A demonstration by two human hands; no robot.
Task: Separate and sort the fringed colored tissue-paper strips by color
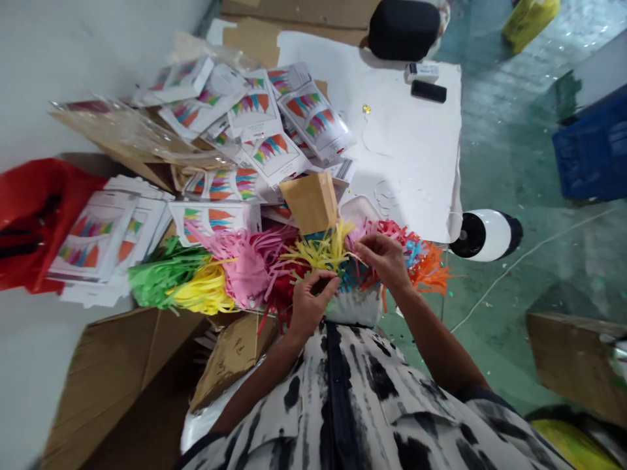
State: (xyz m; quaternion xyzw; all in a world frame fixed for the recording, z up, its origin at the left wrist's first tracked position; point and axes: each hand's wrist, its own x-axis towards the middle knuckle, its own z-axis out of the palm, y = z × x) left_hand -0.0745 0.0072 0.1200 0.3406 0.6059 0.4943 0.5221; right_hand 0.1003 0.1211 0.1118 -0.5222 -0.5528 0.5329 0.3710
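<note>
My left hand (308, 301) is curled, its thumb and fingers pinching at strands in a heap of colourful paper tassels (255, 267). My right hand (385, 258) is closed in a pinch on yellow tassel strands (323, 248) just above the heap. The tassels run in green, yellow, pink, red, blue and orange along the near edge of the table. A small brown paper piece (311, 202) stands right behind the yellow strands.
Several printed packs (274, 130) of tassel banners lie piled at the back left, more (98, 238) beside a red bag (29, 215). A white sheet (411, 143) covers the table's right part, with a black phone (428, 91) and a black seat (404, 29). Cardboard boxes (122, 385) stand below left.
</note>
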